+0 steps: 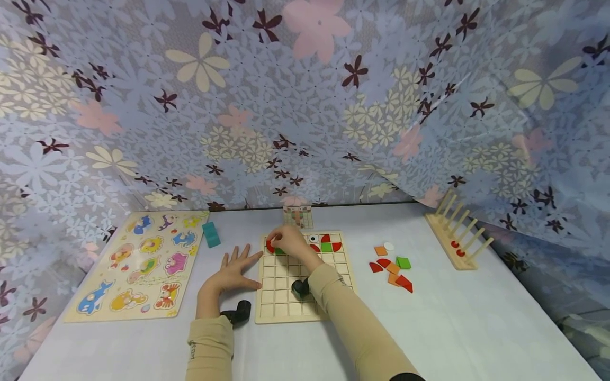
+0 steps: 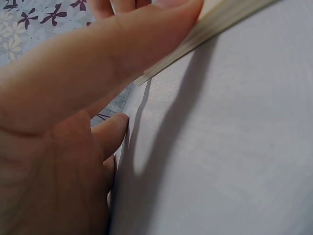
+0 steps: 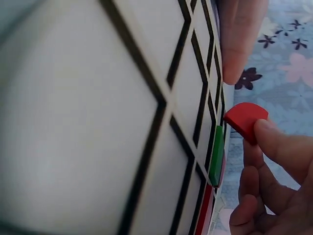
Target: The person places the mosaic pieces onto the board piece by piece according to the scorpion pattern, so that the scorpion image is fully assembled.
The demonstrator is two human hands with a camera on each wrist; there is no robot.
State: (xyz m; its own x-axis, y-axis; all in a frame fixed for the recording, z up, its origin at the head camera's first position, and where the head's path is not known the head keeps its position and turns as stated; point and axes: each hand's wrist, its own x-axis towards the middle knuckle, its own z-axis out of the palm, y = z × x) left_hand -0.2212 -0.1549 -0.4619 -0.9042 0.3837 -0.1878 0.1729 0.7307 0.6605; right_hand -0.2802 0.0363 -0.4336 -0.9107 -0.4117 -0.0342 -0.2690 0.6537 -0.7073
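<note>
My right hand (image 1: 292, 242) is over the upper left of a wooden grid board (image 1: 281, 312). Between thumb and finger it pinches a red quarter-circle piece (image 3: 247, 115), held up off the board in the right wrist view. Beside that piece, a green square piece (image 3: 216, 156) and a red piece (image 3: 204, 210) sit in the grid. Fingers spread, my left hand (image 1: 233, 272) lies at the board's left side, its thumb (image 2: 122, 54) touching the board edge. More pieces fill the upper right cells, among them a green square (image 1: 326, 247) and a white piece with a dark dot (image 1: 313, 238).
Loose red, orange, green and white pieces, including a green one (image 1: 403, 263), lie right of the board. A sea-animal puzzle (image 1: 157, 283) and a teal block (image 1: 211, 234) are at left. A pegged rack (image 1: 452, 248) stands far right; a small picture card (image 1: 298, 217) stands behind the board.
</note>
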